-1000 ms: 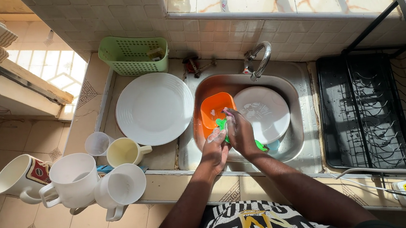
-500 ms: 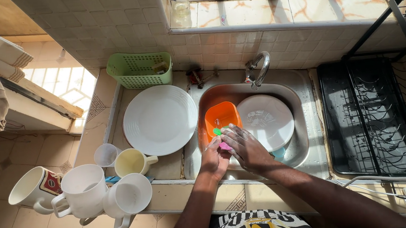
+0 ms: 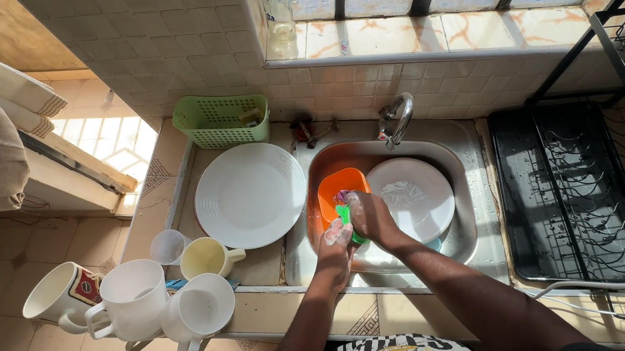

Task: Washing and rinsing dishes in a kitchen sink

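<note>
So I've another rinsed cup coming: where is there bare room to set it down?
The black drying tray right of the sink looks bare. A small strip lies between the green basket and the white plate. The mugs crowd the left corner; both hands and dishes fill the sink.

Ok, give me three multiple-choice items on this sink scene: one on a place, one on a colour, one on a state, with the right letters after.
1. Where does the green basket stand?
A. in the sink
B. on the counter's back corner by the tiled wall
C. on the black drying rack

2. What colour is the square container in the sink?
A. orange
B. blue
C. white

3. How is the black drying rack right of the sink?
A. full of plates
B. holding mugs
C. bare of dishes

Answers:
1 B, it sits behind the large white plate against the wall.
2 A, it shows bright orange beside the left hand and right hand.
3 C, only its bars show.
</note>
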